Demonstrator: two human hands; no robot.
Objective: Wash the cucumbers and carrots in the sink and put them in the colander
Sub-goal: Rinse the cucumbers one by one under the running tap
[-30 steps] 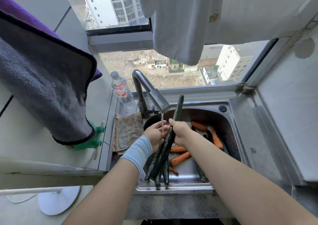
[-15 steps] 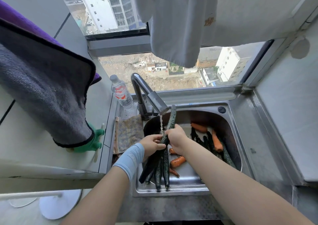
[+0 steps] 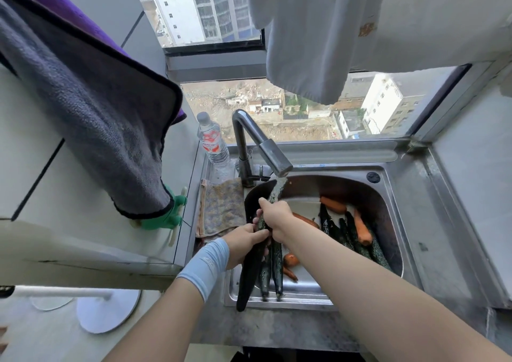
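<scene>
Mid-wash on one veg here. Both hands are on a long dark green cucumber (image 3: 249,275), held at a slant over the stainless steel sink (image 3: 346,167). The right hand (image 3: 277,217) has its fingers wrapped round the upper part. The left hand (image 3: 242,241) is clamped on it just below, and the two hands are nearly touching. The cucumber's top tip pokes out past the right hand, right under the spout of the grey metal tap (image 3: 263,145). Its bottom end hangs below the left hand, over the sink's near rim. Can't honestly make out the water stream.

The rest of the pile lies in the basin. There are orange carrots (image 3: 363,227) and more bumpy dark cucumbers (image 3: 346,231) off to the right of the right hand, plus a couple more directly under both hands. Plenty left to go, I reckon.

Next move, my guess: finish rubbing this one, then drop it in the colander. I can't pick a colander out anywhere, so that may mean reaching out of view. A wet cucumber is slippery, so it'll want a firm hold.

Writing-wise there's only the clear plastic water bottle (image 3: 212,143) beyond the left hand, and the text on its red-and-white label is too blurry to read. The pale blue wrist sleeve (image 3: 205,264) has a small mark, also unreadable.
</scene>
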